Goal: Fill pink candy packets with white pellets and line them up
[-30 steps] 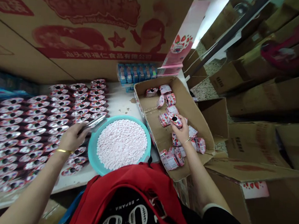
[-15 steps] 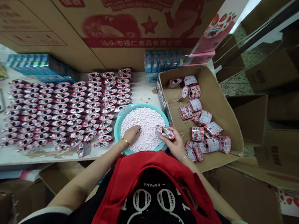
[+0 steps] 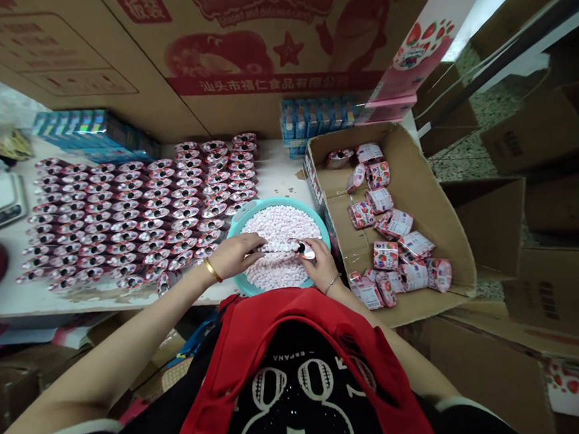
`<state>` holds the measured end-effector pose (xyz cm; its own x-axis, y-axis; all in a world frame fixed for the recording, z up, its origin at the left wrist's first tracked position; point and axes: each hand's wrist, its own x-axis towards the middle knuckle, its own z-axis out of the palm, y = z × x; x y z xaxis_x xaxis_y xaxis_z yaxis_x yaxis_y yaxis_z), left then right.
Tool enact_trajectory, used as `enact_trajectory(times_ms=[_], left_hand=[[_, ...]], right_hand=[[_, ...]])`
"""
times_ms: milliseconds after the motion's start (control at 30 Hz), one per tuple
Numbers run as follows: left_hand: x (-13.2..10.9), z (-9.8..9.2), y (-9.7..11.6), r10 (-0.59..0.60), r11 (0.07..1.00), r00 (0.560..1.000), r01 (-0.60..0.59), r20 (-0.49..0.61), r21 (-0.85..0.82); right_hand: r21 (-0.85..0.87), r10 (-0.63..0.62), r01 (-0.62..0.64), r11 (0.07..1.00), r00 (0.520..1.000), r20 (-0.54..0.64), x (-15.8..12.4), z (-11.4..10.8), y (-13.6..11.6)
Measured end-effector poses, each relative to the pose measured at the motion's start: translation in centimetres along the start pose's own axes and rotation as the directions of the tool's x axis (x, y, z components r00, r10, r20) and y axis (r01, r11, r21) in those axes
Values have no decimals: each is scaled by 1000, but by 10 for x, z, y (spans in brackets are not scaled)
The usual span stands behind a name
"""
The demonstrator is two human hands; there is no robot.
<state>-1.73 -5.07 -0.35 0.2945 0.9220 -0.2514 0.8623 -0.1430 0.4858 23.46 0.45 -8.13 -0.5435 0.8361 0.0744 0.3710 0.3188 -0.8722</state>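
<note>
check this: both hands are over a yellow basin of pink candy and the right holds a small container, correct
The basin is teal, not yellow; the head view shows it. The left hand and right hand are over its pink candy, and the right holds a small container.

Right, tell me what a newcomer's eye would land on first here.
The teal basin heaped with pale pink candies sits dead centre, both hands over it: the left hand on the candies, the right hand holding a small container. Left of it, tidy rows of pink containers cover the white table; right of it, a cardboard box holds loose containers.
</note>
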Motion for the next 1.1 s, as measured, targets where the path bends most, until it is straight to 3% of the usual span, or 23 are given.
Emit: enact_trajectory(times_ms=[100,200,300,367,433,533,600,700,800,900,1000,1100], left_hand=[[8,-18,29,-54,974,995,34,81,222],[17,-28,62,-125,912,988,80,87,401],[21,-36,87,-129,863,989,73,78,501],[20,-41,92,-104,849,992,54,66,526],[15,-45,82,-91,852,996,65,24,520],[5,-36,41,-171,859,984,173,-49,482],[2,-15,7,-278,850,960,261,-32,458],[11,33,-27,-359,884,931,319,58,342],[33,79,-33,-327,941,942,316,73,124],[49,105,-27,-305,952,951,305,44,16],[50,110,-28,-273,961,961,274,41,-46],[39,102,-33,-229,964,973,231,27,-135]], right_hand=[[-16,-51,51,999,998,35,4,5,-1],[-14,-74,75,997,996,45,5,7,-1],[4,-90,90,996,995,32,6,7,0],[20,-93,93,996,996,18,6,7,2],[36,-83,83,996,997,2,5,5,3],[68,-46,48,997,998,-29,2,0,5],[88,-23,27,996,998,-50,-1,-5,4],[105,-2,9,994,998,-69,-6,-13,0],[104,18,-11,995,998,-66,-10,-18,-4],[100,42,-37,994,998,-47,-16,-21,-5],[103,78,-73,992,996,-43,-22,-20,-1],[107,111,-105,989,992,-57,-25,-19,3]])
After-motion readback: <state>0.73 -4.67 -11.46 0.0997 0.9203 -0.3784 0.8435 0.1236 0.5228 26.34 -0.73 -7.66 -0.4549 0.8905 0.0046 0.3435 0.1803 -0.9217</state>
